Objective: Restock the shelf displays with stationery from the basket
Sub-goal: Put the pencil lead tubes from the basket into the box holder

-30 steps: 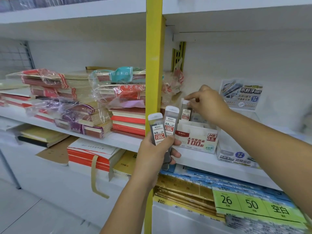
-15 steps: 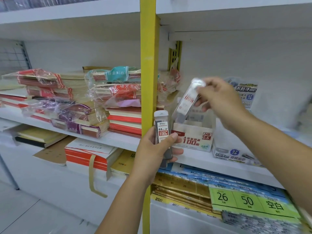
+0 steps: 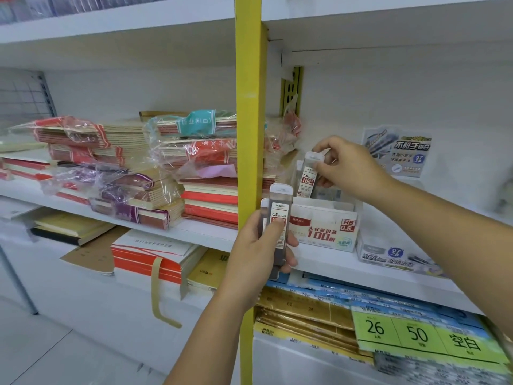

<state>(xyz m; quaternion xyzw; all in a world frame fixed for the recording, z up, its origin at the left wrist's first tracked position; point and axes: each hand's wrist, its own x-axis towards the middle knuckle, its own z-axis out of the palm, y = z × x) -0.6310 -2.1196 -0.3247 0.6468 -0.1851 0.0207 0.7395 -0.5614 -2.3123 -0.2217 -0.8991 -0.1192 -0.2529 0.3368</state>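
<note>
Right hand (image 3: 352,165) pinches one lead case (image 3: 308,176) by its capped top, thumb + fingers curled on it, directly above the display box (image 3: 324,229), toward the box's back. Case hangs near upright: long axis vertical w/ a slight lean, cap up, bottom end pointing down at the box's open top. Can't tell if it touches the cases already inside.

Left hand (image 3: 258,251) grips spare lead cases (image 3: 279,223), at least two by the look of it. They're upright, caps up, labels to camera, thumb across the labels, just left of + in front of the box.

Judgement: right hand is the nearer one, so the drop is its job, straight down along the case's own axis. Left-hand stock sits close for the next pick.

Box stands on the white shelf (image 3: 194,232). Yellow post (image 3: 248,134) is just left of the box, wrapped notebook stacks (image 3: 205,162) farther left, and a second lead box (image 3: 388,254) sits right beside it on the right.
</note>
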